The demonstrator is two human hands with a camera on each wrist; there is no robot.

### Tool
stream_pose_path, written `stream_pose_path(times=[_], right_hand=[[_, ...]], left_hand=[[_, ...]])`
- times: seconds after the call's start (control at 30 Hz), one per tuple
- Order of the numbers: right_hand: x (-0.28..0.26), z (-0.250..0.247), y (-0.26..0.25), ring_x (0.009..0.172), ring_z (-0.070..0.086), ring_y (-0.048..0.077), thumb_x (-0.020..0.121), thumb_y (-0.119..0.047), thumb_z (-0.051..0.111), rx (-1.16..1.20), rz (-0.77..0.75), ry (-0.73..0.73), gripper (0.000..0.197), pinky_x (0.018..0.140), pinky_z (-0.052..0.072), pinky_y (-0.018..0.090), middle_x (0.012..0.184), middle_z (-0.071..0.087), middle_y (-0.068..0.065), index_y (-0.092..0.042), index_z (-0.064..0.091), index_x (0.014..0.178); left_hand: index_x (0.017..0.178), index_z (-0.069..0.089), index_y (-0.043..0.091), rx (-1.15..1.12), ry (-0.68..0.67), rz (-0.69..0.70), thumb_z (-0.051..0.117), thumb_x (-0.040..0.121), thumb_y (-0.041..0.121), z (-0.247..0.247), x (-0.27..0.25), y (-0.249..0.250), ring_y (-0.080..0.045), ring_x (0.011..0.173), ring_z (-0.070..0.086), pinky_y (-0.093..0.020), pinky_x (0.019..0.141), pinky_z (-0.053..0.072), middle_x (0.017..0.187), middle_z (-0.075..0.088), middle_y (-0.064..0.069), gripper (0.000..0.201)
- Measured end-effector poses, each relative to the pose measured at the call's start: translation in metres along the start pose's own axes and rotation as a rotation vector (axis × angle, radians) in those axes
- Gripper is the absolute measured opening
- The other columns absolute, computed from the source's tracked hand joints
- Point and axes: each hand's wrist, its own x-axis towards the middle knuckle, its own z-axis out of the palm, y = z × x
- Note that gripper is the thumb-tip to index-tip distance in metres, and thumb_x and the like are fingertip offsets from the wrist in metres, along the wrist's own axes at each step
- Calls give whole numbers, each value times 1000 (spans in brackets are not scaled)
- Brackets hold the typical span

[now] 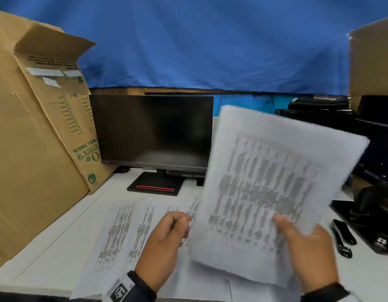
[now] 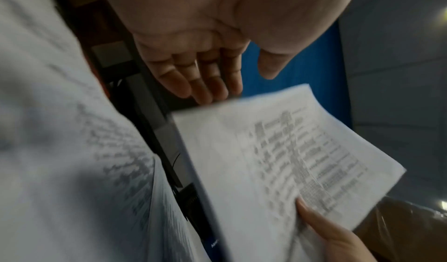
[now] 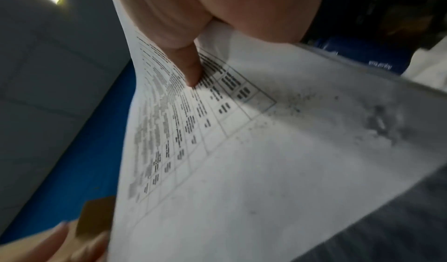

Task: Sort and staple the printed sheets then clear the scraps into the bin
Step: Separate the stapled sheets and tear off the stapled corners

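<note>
Above the desk's front edge our right hand (image 1: pixel 306 247) pinches a printed sheet (image 1: pixel 271 184), left hand (image 1: pixel 164 238) loose and empty; stapler (image 1: pixel 342 236) untouched, sorting unfinished

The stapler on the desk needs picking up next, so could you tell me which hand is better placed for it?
Probably the left hand: it is free, while the right hand holds the lifted sheets. The stapler does lie on the right, so it means reaching across.

You face a white printed sheet (image 1: pixel 275 188) gridded with grey-black table text, above white sheets (image 1: pixel 123 232) bearing black columns on a white tabletop (image 1: pixel 64 232). Behind stand a black monitor (image 1: pixel 153 129) with a red-striped base, a brown cardboard box (image 1: pixel 36 138) lettered green, and a blue cloth backdrop (image 1: pixel 210 44).
</note>
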Motion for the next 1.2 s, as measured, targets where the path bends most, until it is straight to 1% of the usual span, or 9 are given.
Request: stream_pose_path(times=[0.17, 0.27, 0.37, 0.5, 0.63, 0.77, 0.87, 1.0, 1.2], right_hand=[[27, -59, -17, 82, 60, 11, 86, -22, 75, 27, -52, 215, 15, 87, 45, 34, 85, 65, -15, -26, 67, 97], [34, -84, -1, 79, 63, 18, 84, -31, 77, -7, 32, 311, 14, 88, 49, 44, 79, 68, -11, -23, 65, 86], [36, -95, 5, 89, 65, 26, 84, -31, 76, -7, 57, 318, 21, 89, 49, 45, 94, 67, -2, -20, 67, 100], [39, -100, 5, 74, 55, 9, 88, -20, 72, 46, 25, 273, 12, 83, 42, 32, 81, 59, -12, -23, 60, 86], [44, -99, 23, 83, 64, 12, 86, -25, 74, 14, 50, 259, 12, 84, 48, 35, 88, 69, -8, -23, 64, 80], [46, -100, 36, 84, 67, 24, 85, -30, 75, -17, 117, 247, 18, 74, 52, 35, 90, 71, 3, -15, 67, 91], [44, -100, 37, 78, 65, 26, 86, -30, 74, -27, 132, 252, 22, 65, 49, 31, 87, 70, 11, -9, 66, 89], [43, -106, 35, 76, 64, 23, 87, -28, 73, -28, 138, 270, 21, 62, 45, 28, 85, 69, 7, -9, 65, 87], [39, -111, 28, 74, 62, 12, 89, -21, 72, 10, 139, 277, 12, 60, 41, 22, 84, 66, -5, -11, 65, 92]], left_hand=[[86, 62, 19, 604, -368, 47, 57, 91, 50, 7, 47, 14, -7, 67, 58, -29, 65, 49, 76, 64, 7, 32], [73, 56, 17, 994, -549, 48, 54, 89, 53, 35, 72, 9, -15, 64, 54, -30, 67, 49, 73, 62, 2, 39], [61, 61, 16, 1143, -643, -141, 47, 87, 66, 69, 79, 1, -20, 55, 57, -31, 73, 55, 63, 67, -4, 58], [63, 63, 18, 1096, -587, -281, 53, 73, 81, 106, 80, -12, -19, 62, 66, -31, 81, 57, 64, 69, 2, 65], [100, 67, 15, 1116, -587, -294, 70, 76, 58, 123, 80, -31, -22, 89, 67, -28, 78, 53, 96, 69, -3, 49], [83, 57, 11, 1047, -614, -307, 59, 92, 43, 121, 87, -35, -23, 84, 59, -26, 64, 44, 83, 58, -7, 33], [95, 62, 7, 832, -490, -314, 59, 94, 33, 105, 96, -27, -27, 79, 57, -34, 65, 51, 89, 60, -11, 26], [103, 62, 4, 668, -253, -283, 63, 90, 26, 72, 114, -22, -33, 91, 69, -42, 83, 59, 102, 69, -15, 26], [93, 61, 5, 638, -25, -192, 64, 89, 24, 22, 132, -19, -31, 85, 70, -44, 82, 59, 92, 72, -14, 20]])
